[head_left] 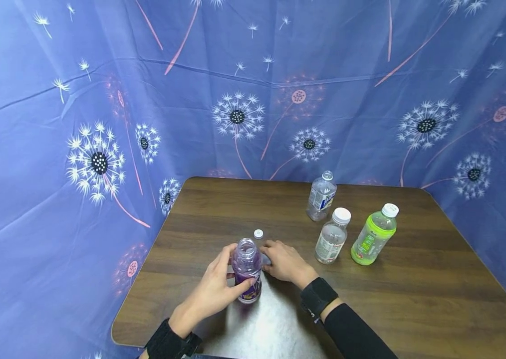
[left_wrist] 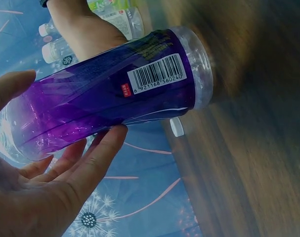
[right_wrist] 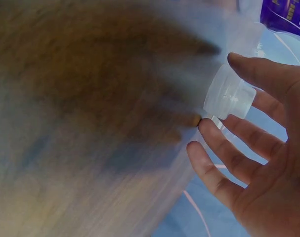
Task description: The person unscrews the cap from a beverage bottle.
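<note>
The purple bottle (head_left: 247, 267) is clear plastic with a bare, ribbed, open neck and a glossy violet wrap, which carries a white barcode panel and a small red mark; below the wrap its base is clear again. It is upright, near the front edge of the bench (head_left: 419, 299) and left of centre, though whether its base touches the wood I cannot tell. The left hand (head_left: 214, 286) is clamped on it, thumb on one side and fingers on the other. The right hand (head_left: 286, 262), just beside it, has its thumb and fingers curled round a translucent stepped plastic piece (right_wrist: 229, 94). A small white cap (head_left: 258, 233) shows just beyond the purple bottle. Right of centre, a white-capped clear bottle (head_left: 331, 239) with a pale label stands nearest a white-capped green-labelled bottle (head_left: 373, 237), which is closer to the right edge. Near the back edge stands a clear bottle with a blue-and-white label (head_left: 322, 197). All three look see-through above their labels; whether any liquid is inside, I cannot tell
</note>
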`<state>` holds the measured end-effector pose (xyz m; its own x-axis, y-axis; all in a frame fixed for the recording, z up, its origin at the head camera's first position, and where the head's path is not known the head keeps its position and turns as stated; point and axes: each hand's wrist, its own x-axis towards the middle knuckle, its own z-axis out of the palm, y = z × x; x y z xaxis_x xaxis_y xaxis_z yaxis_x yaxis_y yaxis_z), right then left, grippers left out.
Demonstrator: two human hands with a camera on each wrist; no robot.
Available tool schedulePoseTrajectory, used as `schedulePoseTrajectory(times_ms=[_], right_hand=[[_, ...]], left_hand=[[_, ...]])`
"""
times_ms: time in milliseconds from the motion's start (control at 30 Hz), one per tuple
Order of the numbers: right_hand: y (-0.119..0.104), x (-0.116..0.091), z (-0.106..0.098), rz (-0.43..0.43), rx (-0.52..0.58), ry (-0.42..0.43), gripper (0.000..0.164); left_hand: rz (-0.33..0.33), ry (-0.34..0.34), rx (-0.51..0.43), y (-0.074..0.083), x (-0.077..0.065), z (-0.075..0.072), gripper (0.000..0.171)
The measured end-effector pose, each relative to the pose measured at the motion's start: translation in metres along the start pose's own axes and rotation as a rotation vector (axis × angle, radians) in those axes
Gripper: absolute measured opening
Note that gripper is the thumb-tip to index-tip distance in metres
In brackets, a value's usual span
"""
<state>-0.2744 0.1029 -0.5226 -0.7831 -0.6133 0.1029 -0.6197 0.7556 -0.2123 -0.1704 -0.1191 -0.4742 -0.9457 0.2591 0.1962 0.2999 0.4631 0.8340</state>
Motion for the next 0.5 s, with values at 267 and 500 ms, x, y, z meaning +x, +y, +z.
schedulePoseTrajectory(times_ms=[267, 500], right_hand=[[0.005, -0.004, 0.006, -0.037, 0.025, 0.049, 0.038], [0.012, -0.008, 0.003, -0.006, 0.190, 0.091, 0.041]], left_hand=[[0.020, 0.018, -0.013, -0.005, -0.001, 0.004, 0.077], [0.055, 0.048, 0.030, -0.008, -0.003, 0.007, 0.079]])
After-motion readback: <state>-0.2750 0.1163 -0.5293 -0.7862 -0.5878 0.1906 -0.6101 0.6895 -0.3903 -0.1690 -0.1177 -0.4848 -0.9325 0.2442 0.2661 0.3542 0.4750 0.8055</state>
